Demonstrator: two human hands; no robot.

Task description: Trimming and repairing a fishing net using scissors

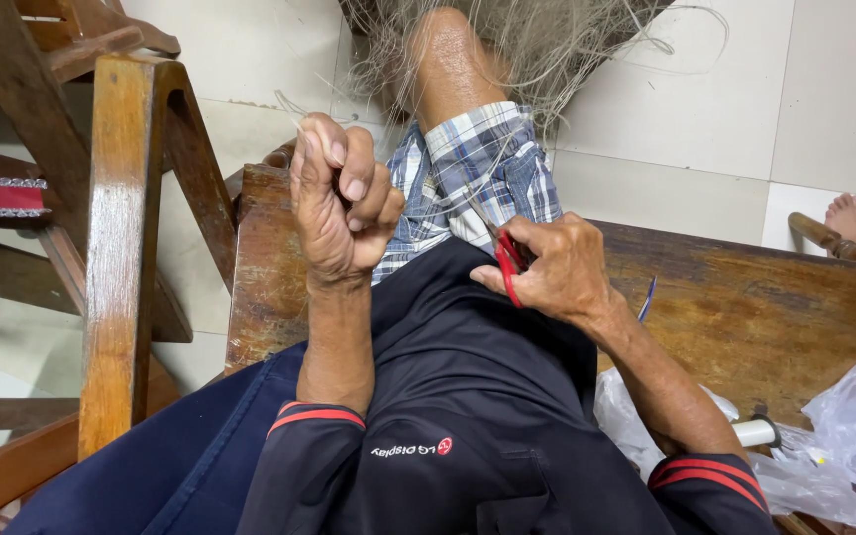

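The left hand (341, 203) is raised upright above the lap, its fingers curled in and the thumb pressed against the forefinger, pinching a thin pale strand of fishing-net line (299, 126) that runs up and away from the fingertips. That strand belongs to the tangled grey-white mesh of fine net (537, 45) heaped over the bare knee, well beyond both hands at the top of the view.

The right hand (555, 269) lies lower, to the right of the left hand and close to it, resting against the dark jacket over the belly. Its fingers are closed around small red-handled scissors (507, 263); the red loops show at the thumb side, and the slim blades point up and away toward the blue-and-white checked cloth shorts (468, 173) just ahead of the knuckles. Whether the blades are parted or closed cannot be told.

Behind the right wrist sits a worn brown wooden bench seat (755, 307). Near the right forearm lie crumpled clear plastic bags (849, 426) and a white cylindrical spool end (757, 432). A thin blue-tipped stick (648, 297) stands just past the right wrist. To the left of the left hand rises a varnished wooden chair frame (121, 238). Another person's bare foot (849, 216) rests on the pale tiled floor (686, 119), far right.
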